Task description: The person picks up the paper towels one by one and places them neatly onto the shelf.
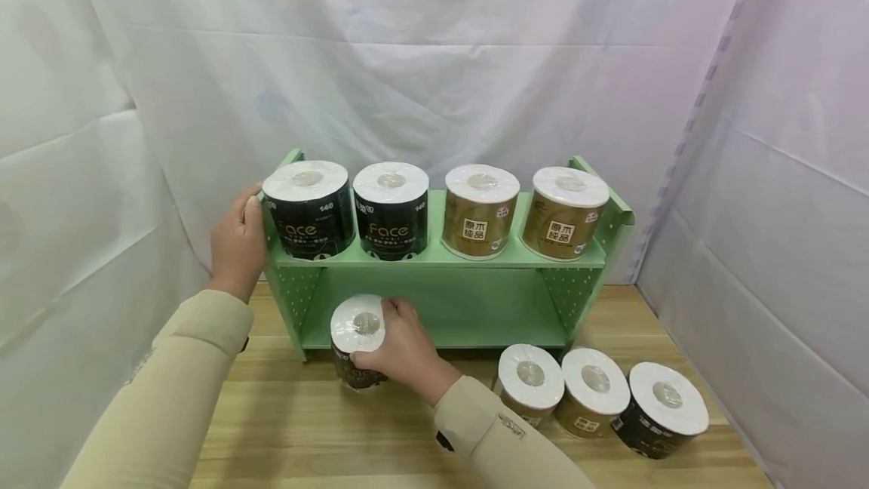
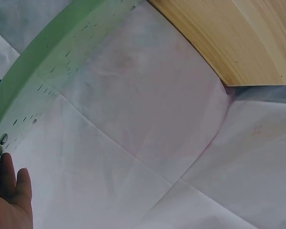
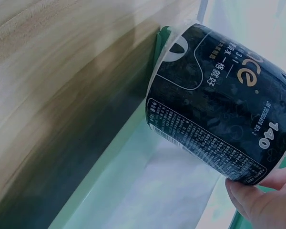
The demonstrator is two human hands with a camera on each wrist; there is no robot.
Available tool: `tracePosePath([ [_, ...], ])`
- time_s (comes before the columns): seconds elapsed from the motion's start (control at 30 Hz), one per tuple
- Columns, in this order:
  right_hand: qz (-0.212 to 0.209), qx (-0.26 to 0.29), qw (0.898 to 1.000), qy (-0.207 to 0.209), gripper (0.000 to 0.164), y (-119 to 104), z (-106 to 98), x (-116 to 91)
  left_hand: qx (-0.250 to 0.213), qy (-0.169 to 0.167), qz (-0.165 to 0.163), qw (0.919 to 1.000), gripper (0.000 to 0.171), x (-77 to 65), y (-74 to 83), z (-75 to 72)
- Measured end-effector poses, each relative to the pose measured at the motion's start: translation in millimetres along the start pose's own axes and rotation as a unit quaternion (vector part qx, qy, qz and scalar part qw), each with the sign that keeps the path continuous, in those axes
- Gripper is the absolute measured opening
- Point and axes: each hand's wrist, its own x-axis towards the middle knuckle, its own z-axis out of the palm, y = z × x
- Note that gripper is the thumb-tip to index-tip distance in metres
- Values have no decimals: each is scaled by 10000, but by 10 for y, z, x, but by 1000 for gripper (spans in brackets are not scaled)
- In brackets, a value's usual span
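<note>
A black-wrapped toilet paper roll [image 1: 358,327] with a white top is gripped in my right hand [image 1: 402,342], in front of the lower left part of a green shelf [image 1: 434,300]. In the right wrist view, the roll's printed side [image 3: 219,105] faces the camera, with thumb or fingers [image 3: 257,200] at its white-topped end. My left hand [image 1: 239,240] holds the shelf's left side panel near its upper end. From the left wrist, its fingers [image 2: 8,179] show against the perforated green panel [image 2: 52,71].
On the upper shelf stand two black rolls [image 1: 308,225] [image 1: 391,221] and two gold rolls [image 1: 480,221] [image 1: 563,221]. Two more gold rolls [image 1: 528,398] [image 1: 589,417] and a black roll [image 1: 655,425] stand at right on the wooden table [image 1: 326,444]. White curtains [image 1: 434,59] surround the table.
</note>
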Motion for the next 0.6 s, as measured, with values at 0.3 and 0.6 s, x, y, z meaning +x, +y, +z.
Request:
tracePosePath([
  [0.3,47,146,9997,201,88,19,126,111,21,-63,-11,10000,54,10,-11,0],
  [0.6,63,298,9993,203,88,1,185,178,5,-38,-12,10000,53,-6,6,-2],
])
